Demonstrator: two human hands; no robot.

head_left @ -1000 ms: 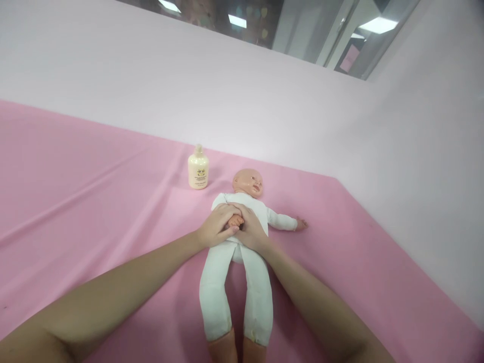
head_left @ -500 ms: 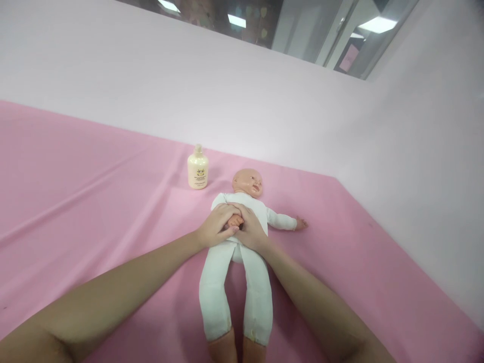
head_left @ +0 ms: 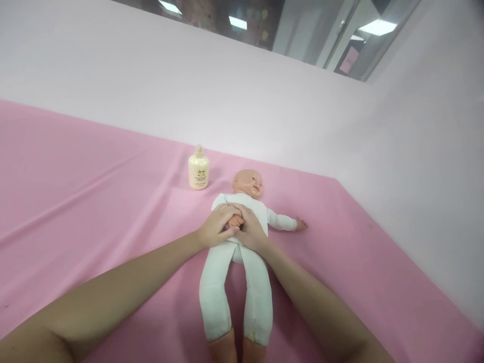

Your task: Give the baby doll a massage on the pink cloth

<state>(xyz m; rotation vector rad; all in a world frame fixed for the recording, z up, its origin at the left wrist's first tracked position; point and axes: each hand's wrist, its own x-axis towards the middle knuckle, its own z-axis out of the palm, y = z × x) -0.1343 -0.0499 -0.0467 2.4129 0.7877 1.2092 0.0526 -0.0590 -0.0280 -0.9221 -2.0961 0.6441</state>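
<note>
Almost nothing has moved since the earlier frames: both hands sit where they were on the doll's chest, and only the view has dipped slightly, so the bottle (head_left: 198,172) reads a touch lower.

The doll (head_left: 238,252) lies on its back on the pink sheet (head_left: 94,191), its long axis running almost straight away from the person, head at the far end and bare feet cut off by the near edge of the view. One doll arm is folded across the chest; its small hand (head_left: 235,221) shows between the person's two hands. The other doll arm stretches out flat to the right.

The left hand (head_left: 217,227) is curled from the left side over that folded arm, fingers bent across the chest and closed on the small hand. The right hand (head_left: 251,229) comes from the right with fingers wrapped around the same spot, touching the left hand's fingers. Both forearms meet over the torso, neither clearly nearer.

Left of the doll's head stands the bottle, upright and apart from it. The wall (head_left: 264,101) rises close behind the head, and a side wall closes off the sheet on the right, past the outstretched arm. Open sheet spreads wide to the left, with long shallow folds.
</note>
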